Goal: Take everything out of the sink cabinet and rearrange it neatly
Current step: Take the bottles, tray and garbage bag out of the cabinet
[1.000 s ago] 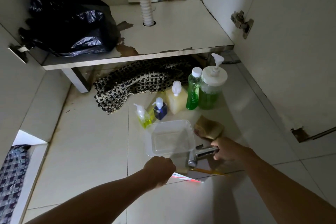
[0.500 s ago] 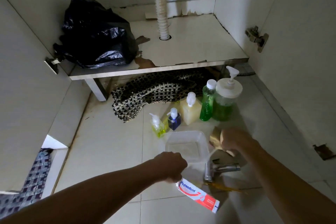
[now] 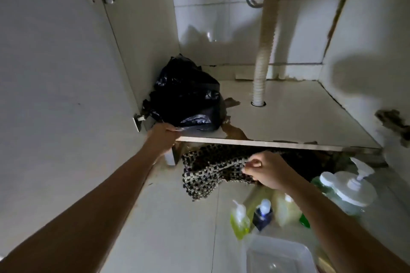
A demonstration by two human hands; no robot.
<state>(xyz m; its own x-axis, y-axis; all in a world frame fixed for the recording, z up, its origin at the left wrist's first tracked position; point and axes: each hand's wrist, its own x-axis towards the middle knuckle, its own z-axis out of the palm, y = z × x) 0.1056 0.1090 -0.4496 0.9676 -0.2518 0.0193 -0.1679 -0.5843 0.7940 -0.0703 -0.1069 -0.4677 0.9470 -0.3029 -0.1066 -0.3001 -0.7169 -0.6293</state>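
Note:
A black plastic bag (image 3: 186, 95) sits at the left of the cabinet floor board (image 3: 288, 122). My left hand (image 3: 163, 137) grips the bag's lower edge at the board's front left corner. A black-and-white woven mat (image 3: 210, 173) lies on the floor tiles under the board. My right hand (image 3: 266, 172) pinches the mat's near edge. Several soap and cleaner bottles stand on the floor to the right: a small yellow-green pump bottle (image 3: 239, 219), a small dark blue one (image 3: 263, 214), a pale yellow one (image 3: 286, 210) and a large green pump jar (image 3: 350, 190).
A clear plastic tub (image 3: 279, 255) lies on the floor near me. A white corrugated drain pipe (image 3: 264, 57) passes down through a hole in the board. Cabinet doors stand open on the left (image 3: 66, 95) and right, with hinges on both.
The view has swung up and closer to the cabinet. My left hand let go of the toothpaste and reached the black bag. My right hand left the sponge and took the mat's edge.

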